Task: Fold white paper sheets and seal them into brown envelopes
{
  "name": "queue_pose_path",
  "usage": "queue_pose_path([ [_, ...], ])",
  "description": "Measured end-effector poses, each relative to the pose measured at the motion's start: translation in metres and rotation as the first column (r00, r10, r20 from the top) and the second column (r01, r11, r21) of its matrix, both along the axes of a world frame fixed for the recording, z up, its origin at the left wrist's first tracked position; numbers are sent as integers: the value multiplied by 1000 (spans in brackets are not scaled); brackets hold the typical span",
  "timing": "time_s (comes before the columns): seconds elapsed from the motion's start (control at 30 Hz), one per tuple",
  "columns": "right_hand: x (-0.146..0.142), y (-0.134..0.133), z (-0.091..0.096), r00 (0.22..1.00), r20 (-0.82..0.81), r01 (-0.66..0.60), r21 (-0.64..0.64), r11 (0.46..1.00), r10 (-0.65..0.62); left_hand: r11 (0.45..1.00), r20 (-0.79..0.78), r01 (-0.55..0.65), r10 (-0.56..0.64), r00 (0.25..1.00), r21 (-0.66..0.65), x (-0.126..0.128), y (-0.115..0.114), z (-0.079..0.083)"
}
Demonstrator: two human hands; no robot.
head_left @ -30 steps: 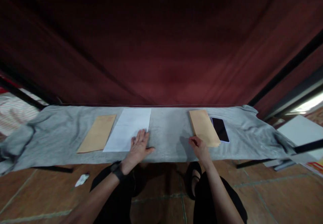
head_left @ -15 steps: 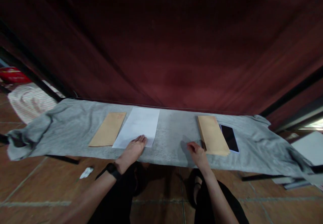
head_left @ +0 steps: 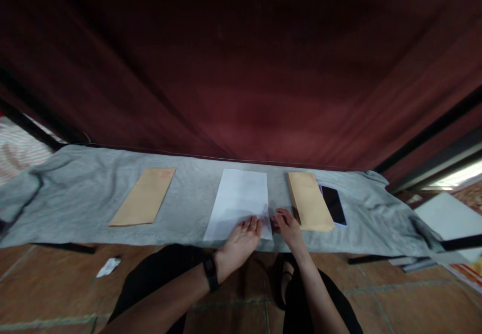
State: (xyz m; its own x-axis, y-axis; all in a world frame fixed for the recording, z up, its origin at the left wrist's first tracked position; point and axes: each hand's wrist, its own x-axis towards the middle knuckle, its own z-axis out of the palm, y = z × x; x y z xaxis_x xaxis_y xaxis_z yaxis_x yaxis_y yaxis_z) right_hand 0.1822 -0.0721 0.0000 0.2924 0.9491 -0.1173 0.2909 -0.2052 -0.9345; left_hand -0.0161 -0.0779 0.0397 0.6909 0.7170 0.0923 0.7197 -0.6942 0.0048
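Note:
A white sheet of paper (head_left: 240, 201) lies on the grey cloth (head_left: 75, 198) in front of me. My left hand (head_left: 241, 241), with a black band on the wrist, rests flat on the sheet's near edge, fingers stretched out. My right hand (head_left: 286, 225) touches the sheet's near right corner with curled fingers; whether it pinches the paper I cannot make out. A stack of brown envelopes (head_left: 309, 201) lies just right of that hand. A single brown envelope (head_left: 145, 196) lies far to the left.
A black phone (head_left: 333, 204) lies beside the envelope stack on the right. A dark red curtain (head_left: 241, 73) hangs behind the cloth-covered bench. A crumpled white scrap (head_left: 108, 266) lies on the tiled floor. White boards (head_left: 448, 213) stand at the right.
The white sheet has slid right, from beside the lone envelope to just left of the envelope stack. My left hand moved right with it, and now sits close to my right hand.

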Motion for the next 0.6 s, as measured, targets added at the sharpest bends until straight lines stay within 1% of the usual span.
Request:
queue_pose_path([
  [0.07, -1, 1, -2, 999, 48, -4, 24, 1000, 3, 1000, 12, 7, -7, 1000, 22, 5, -2, -7],
  [0.17, -3, 4, -2, 991, 132, -25, 66, 997, 16, 999, 39, 37, -38, 999, 26, 8, 2, -12],
  [0.27, -8, 7, 3, 974, 224, -45, 112, 993, 19, 1000, 68, 25, -25, 997, 8, 10, 12, -11],
  [0.4, -16, 9, 10, 919, 393, -59, 151, 987, -5, 999, 62, 33, -32, 998, -21, 14, 21, -8],
  [0.47, -20, 10, 12, 893, 449, -73, 149, 986, -2, 998, 34, 56, -56, 998, -28, 14, 22, -7],
  [0.6, -26, 12, 14, 868, 497, -96, 153, 984, 7, 997, 30, 70, -69, 997, -12, 5, 19, -9],
])
